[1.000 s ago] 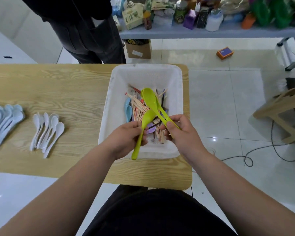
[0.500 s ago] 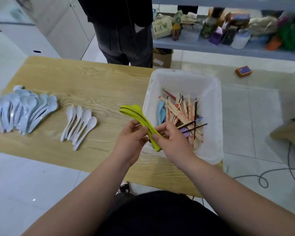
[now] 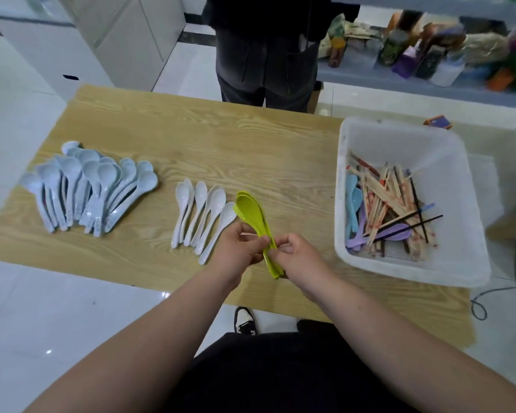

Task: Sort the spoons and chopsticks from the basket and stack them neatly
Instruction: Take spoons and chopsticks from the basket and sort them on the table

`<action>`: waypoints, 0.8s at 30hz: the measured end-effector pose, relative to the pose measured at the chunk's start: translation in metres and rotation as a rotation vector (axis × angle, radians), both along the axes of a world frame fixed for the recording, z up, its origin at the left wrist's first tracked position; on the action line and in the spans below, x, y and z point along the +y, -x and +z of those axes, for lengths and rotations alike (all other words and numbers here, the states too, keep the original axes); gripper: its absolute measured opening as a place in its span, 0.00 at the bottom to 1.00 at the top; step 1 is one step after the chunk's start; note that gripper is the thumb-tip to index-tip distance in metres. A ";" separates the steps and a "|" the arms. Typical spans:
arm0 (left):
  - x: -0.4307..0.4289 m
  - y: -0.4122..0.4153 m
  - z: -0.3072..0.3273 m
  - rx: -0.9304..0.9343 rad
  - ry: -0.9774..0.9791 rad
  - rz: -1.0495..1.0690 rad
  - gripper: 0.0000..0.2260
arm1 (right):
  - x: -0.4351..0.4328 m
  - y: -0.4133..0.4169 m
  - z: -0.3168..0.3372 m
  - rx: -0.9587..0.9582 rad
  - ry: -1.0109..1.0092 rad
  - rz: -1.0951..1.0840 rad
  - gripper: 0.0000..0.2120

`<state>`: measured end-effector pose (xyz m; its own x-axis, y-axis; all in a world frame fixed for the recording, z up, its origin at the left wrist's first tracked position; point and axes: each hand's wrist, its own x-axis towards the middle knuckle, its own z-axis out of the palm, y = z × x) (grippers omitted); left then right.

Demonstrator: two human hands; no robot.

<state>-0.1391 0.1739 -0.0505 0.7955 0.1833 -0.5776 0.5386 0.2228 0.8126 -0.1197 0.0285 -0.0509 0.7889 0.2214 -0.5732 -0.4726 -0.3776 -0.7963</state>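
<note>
Pale wood-grain worktop [image 3: 251,150] carries the white plastic basket [image 3: 447,162] at my right, where wooden chopsticks [image 3: 388,201] and a few blue and purple spoons [image 3: 353,204] wait unsorted. A heap of pale blue plastic spoons [image 3: 93,192] and a row of white spoons [image 3: 203,210] lie sorted. My left hand [image 3: 236,248] and right hand [image 3: 298,254], close together, pinch the nested lime-green spoons [image 3: 252,214] by their handles, just beside the white row. I'd say the job is about half done.

Green spoons [image 3: 252,214]: your left hand [image 3: 239,247] and right hand [image 3: 298,254] cover the mid-handles, so you can't count the nested stack.
Pale sliver [image 3: 248,234] at your left thumb: too small to name.
Basket [image 3: 338,204]: chopsticks [image 3: 390,201] bury parts of the purple spoons [image 3: 395,235].
Standing person [image 3: 265,55]: cut off at the torso by the top edge.
Shelf items [image 3: 429,55]: blurred, labels unreadable.
</note>
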 end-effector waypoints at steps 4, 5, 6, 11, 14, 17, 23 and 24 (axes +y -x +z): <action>0.008 0.008 -0.030 0.073 -0.100 -0.109 0.14 | 0.013 0.010 -0.023 0.172 -0.018 -0.044 0.08; 0.008 0.007 -0.037 0.077 -0.146 -0.147 0.15 | 0.014 0.010 -0.029 0.215 -0.022 -0.082 0.06; 0.008 0.006 -0.043 0.091 -0.212 -0.185 0.15 | 0.014 0.009 -0.034 0.236 -0.010 -0.110 0.04; 0.016 -0.019 -0.068 0.145 -0.436 -0.305 0.13 | 0.012 -0.008 -0.073 0.171 0.187 -0.238 0.06; 0.023 -0.033 -0.080 0.171 -0.502 -0.320 0.13 | 0.015 -0.018 -0.083 0.118 0.247 -0.307 0.07; 0.024 -0.042 -0.082 0.170 -0.578 -0.402 0.12 | 0.021 -0.023 -0.085 0.007 0.422 -0.221 0.08; 0.021 -0.048 -0.072 0.078 -0.741 -0.618 0.15 | 0.022 -0.025 -0.088 -0.109 0.560 -0.026 0.08; 0.026 -0.047 -0.072 0.065 -0.757 -0.615 0.17 | 0.021 -0.027 -0.089 -0.124 0.581 0.009 0.10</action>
<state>-0.0922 0.2001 -0.1222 0.8470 0.0878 -0.5243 0.4355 -0.6802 0.5896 -0.0931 0.0490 -0.1398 0.8575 -0.0940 -0.5058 -0.3837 -0.7717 -0.5071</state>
